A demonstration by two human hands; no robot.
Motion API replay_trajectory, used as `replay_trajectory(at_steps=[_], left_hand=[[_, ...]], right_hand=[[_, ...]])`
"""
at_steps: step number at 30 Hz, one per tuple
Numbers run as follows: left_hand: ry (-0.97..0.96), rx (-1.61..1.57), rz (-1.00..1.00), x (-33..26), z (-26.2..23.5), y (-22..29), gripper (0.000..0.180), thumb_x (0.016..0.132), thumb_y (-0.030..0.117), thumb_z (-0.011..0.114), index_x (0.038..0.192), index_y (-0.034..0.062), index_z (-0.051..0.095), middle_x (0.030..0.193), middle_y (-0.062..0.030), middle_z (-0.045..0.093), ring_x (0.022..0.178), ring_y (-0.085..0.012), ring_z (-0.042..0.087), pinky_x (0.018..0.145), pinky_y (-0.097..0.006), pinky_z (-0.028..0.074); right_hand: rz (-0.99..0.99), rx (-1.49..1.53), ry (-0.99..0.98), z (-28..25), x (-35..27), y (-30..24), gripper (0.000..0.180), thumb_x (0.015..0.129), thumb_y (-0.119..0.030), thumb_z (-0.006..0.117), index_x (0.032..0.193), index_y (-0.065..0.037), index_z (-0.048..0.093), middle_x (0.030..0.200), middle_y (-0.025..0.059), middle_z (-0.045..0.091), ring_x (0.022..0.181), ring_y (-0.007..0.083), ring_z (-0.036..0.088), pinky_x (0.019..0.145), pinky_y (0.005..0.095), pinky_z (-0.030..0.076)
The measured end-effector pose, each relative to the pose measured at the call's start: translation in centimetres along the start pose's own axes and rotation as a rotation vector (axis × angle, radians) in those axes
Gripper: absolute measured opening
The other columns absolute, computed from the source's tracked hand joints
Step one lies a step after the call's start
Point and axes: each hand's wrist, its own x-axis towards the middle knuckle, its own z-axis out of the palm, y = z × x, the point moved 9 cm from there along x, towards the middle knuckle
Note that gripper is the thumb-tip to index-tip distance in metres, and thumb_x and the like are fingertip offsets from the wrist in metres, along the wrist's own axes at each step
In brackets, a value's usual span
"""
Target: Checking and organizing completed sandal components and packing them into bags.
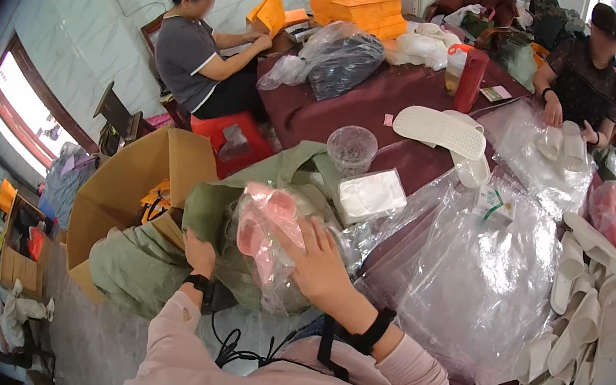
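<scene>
My right hand (319, 267) lies over a clear plastic bag with pink slippers (266, 218) inside, its fingers stretched out and touching the film. To the left, my left hand (199, 253) has its fingers closed on the edge of a green woven sack (137, 267). The sack's mouth spreads around the pink slippers, and more clear film shows in it beneath my right hand. Part of the sack hangs over the side of an open cardboard box (184, 166). Black bands circle both my wrists.
On the dark red table are white slippers (444, 131), a round clear tub (351, 149), a white packet (371, 196) and clear plastic bags (463, 271). Many white slippers (574, 328) are heaped at right. Two people sit across; one handles an orange bag (269, 11). A red stool (230, 141) stands at left.
</scene>
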Motion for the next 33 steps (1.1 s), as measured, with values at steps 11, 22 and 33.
replay_trajectory(at_steps=[11,22,33], left_hand=[[0.018,-0.2,-0.039,-0.2,1.3,2.2,0.062,0.077,-0.005,0.046,0.137,-0.0077,0.031,0.138,-0.0264,0.038,0.128,-0.0383,0.036,0.106,-0.039,0.031],[-0.055,-0.011,-0.099,-2.4,-0.5,11.2,0.083,0.079,0.023,0.06,0.148,0.0204,0.015,0.148,-0.0281,0.015,0.129,-0.0463,0.031,0.104,-0.05,0.028],[-0.325,-0.461,0.745,-7.7,4.5,24.1,0.062,0.08,0.007,0.059,0.137,0.0048,0.034,0.141,-0.0255,0.03,0.128,-0.0416,0.031,0.107,-0.047,0.025]], right_hand=[[0.013,-0.126,-0.016,-2.9,-4.4,-1.2,0.051,0.082,-0.028,0.063,0.127,-0.01,0.049,0.132,0.017,0.046,0.123,0.0354,0.043,0.102,0.0525,0.031],[0.312,-0.1,-0.001,-8.0,-12.1,3.5,0.05,0.082,-0.032,0.064,0.125,-0.01,0.051,0.126,0.0164,0.052,0.117,0.0323,0.048,0.098,0.0496,0.038],[0.662,-0.052,0.094,-11.1,-20.2,8.9,0.05,0.083,-0.026,0.064,0.127,-0.007,0.049,0.128,0.0194,0.05,0.117,0.0356,0.048,0.1,0.0466,0.035]])
